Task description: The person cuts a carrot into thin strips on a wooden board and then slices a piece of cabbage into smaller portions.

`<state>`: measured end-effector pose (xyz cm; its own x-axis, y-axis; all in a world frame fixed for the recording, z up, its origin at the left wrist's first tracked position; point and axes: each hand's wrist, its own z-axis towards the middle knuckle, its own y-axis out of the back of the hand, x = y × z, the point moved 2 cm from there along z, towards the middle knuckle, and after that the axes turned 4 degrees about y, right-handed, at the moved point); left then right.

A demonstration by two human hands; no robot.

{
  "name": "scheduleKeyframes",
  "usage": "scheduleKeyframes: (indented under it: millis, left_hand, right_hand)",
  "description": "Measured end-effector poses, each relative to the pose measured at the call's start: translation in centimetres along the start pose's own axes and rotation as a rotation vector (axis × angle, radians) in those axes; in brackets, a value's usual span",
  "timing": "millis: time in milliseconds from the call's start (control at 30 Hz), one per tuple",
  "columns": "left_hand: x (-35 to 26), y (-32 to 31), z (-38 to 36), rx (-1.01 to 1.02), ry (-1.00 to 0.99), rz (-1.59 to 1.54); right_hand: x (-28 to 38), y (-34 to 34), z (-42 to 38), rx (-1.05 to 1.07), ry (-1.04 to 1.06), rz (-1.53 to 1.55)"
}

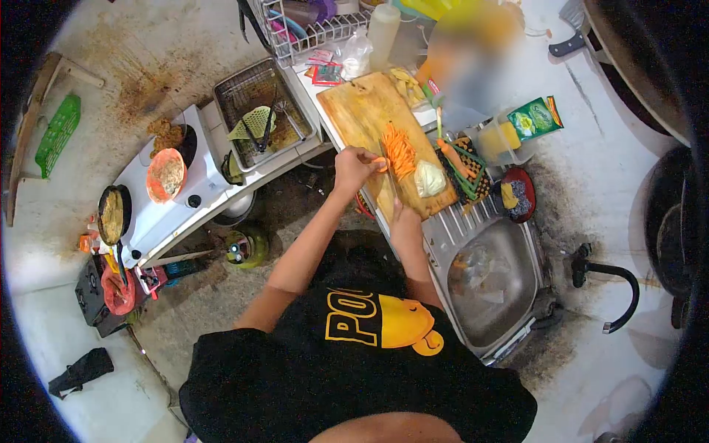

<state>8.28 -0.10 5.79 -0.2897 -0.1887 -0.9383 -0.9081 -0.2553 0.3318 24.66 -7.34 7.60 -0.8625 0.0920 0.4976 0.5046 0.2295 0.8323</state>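
Note:
On a wooden cutting board (351,114), my left hand (357,171) pinches a small piece of carrot (379,164) near the board's left edge. My right hand (406,225) is closed around the handle of a knife, whose blade (392,177) points away from me beside the carrot piece. A pile of carrot strips (399,150) lies just right of the blade. Nearer to me on the board is a pale wedge of cabbage (429,179). The knife's handle is mostly hidden in my right hand.
A steel sink (493,284) with a black faucet (617,269) is at the right. Whole carrots (454,156) lie in a basket beside the board. A stove (173,199) with a pan (114,214) stands left, near a metal tray (262,111). A dish rack (317,33) is behind.

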Motion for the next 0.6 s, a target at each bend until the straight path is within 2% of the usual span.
scheduleKeyframes:
  millis: [67,167,367,500,600]
  left_hand:
    - [-0.2,0.1,0.0,0.021,0.018,-0.009]
    - [0.6,0.0,0.4,0.055,-0.072,0.031]
    - [1.3,-0.6,0.7,0.095,0.076,-0.161]
    - [1.5,-0.7,0.6,0.084,0.033,-0.169]
    - [2.0,-0.8,1.0,0.117,0.035,-0.159]
  right_hand:
    - [-0.9,-0.4,-0.8,0.035,-0.064,0.002]
    - [-0.4,-0.8,-0.1,-0.012,-0.067,-0.006]
    - [0.7,-0.1,0.9,-0.034,-0.017,-0.020]
    - [-2.2,0.4,-3.1,-0.090,-0.001,0.042]
    - [-3.6,0.9,-4.4,-0.017,-0.008,0.089]
